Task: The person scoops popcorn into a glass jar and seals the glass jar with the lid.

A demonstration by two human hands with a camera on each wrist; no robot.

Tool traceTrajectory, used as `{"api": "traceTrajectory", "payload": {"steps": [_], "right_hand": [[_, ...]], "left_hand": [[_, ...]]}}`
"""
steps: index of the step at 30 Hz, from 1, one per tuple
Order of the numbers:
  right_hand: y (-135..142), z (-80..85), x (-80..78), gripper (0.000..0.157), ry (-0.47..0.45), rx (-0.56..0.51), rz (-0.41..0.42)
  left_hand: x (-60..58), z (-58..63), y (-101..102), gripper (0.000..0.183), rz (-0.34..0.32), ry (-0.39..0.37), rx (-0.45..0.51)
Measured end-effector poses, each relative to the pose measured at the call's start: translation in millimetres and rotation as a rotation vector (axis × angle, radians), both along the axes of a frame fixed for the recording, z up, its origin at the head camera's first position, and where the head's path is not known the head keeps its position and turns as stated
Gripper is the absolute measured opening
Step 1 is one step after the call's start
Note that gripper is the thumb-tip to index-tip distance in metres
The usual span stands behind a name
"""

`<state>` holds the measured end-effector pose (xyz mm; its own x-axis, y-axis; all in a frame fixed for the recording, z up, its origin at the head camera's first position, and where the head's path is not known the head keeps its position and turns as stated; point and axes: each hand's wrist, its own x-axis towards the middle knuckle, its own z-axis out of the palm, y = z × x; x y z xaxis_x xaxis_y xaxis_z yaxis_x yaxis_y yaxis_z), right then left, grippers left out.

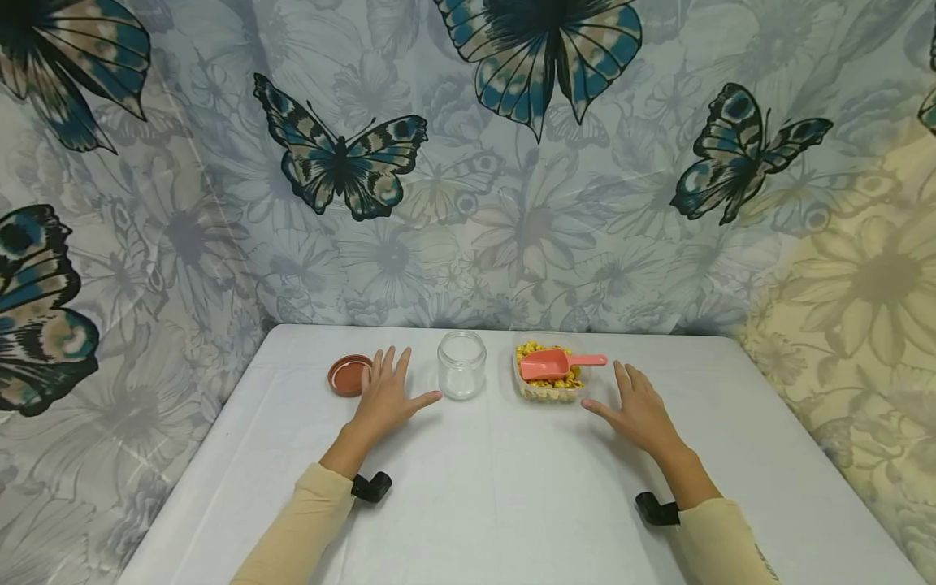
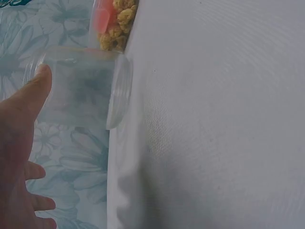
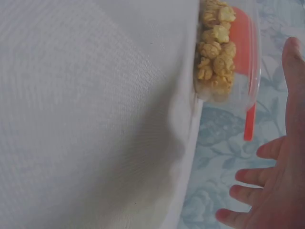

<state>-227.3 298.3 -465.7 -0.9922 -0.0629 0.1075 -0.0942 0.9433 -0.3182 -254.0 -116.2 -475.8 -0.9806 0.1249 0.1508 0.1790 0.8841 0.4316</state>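
Observation:
My left hand (image 1: 384,403) hovers over the table with fingers spread, between a reddish-brown round lid (image 1: 344,375) and a clear jar (image 1: 462,367). Its fingertips overlap the lid's right edge in the head view; whether they touch it I cannot tell. The jar stands upright with its mouth uncovered. To the right of the jar is a clear plastic tub (image 1: 550,395) of popcorn (image 3: 220,62), with a coral-pink scoop (image 1: 544,365) lying on top, handle pointing right. Beside the tub's right side, my right hand (image 1: 639,413) is held with its fingers extended, holding nothing.
A white cloth covers the table (image 1: 490,504), whose far edge runs just behind the jar and tub. Behind it hangs a floral curtain (image 1: 512,268) with large butterflies. Each wrist carries a black camera mount (image 1: 373,487).

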Motion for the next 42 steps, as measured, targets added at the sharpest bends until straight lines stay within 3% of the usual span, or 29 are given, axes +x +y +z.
{"api": "traceTrajectory", "payload": {"steps": [16, 42], "right_hand": [[-4, 3.1, -1.7, 0.104, -0.027, -0.067, -0.006], [-11, 14.5, -9.5, 0.094, -0.034, -0.170, 0.005]], "left_hand": [[0.6, 3.9, 6, 0.101, -0.012, 0.038, 0.057], [-3.5, 16.2, 29, 0.098, -0.120, 0.065, 0.333]]}}
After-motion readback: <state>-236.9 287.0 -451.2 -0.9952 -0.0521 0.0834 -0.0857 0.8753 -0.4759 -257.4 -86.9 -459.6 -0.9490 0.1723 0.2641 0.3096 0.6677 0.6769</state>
